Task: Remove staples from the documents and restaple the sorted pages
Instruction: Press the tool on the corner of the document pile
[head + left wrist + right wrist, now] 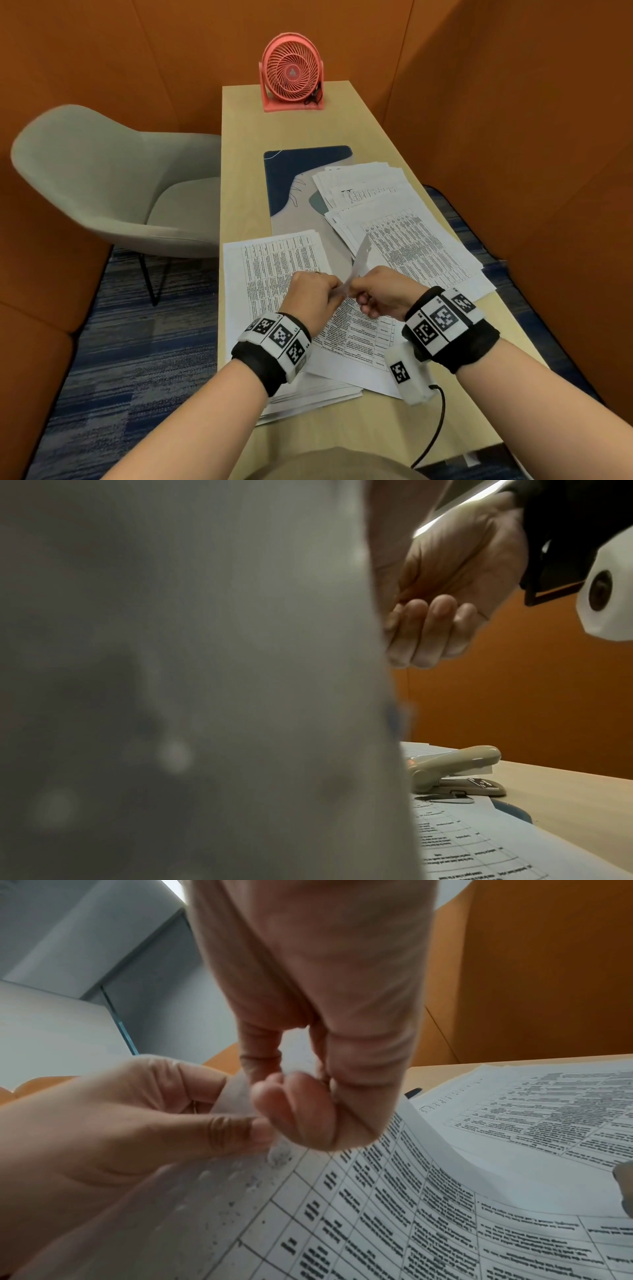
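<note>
A stapled document (356, 337) printed with tables lies on the wooden table (239, 171) in front of me, and its top corner (361, 255) is lifted into the air. My left hand (337, 289) pinches that corner from the left, thumb on the sheet (240, 1115). My right hand (359, 295) pinches the same corner from the right with thumb and forefinger (274, 1096). Small punctures mark the paper there (281, 1153); I cannot make out a staple. A beige stapler (455, 772) sits on the papers below my right hand (445, 601). Blurred paper fills the left of the left wrist view.
More printed sheets lie fanned out at the right (404, 233), partly over a blue desk mat (291, 178). Another stack (274, 270) lies under my left wrist. A pink fan (291, 73) stands at the far end. A grey chair (113, 192) is on the left, and orange walls enclose the booth.
</note>
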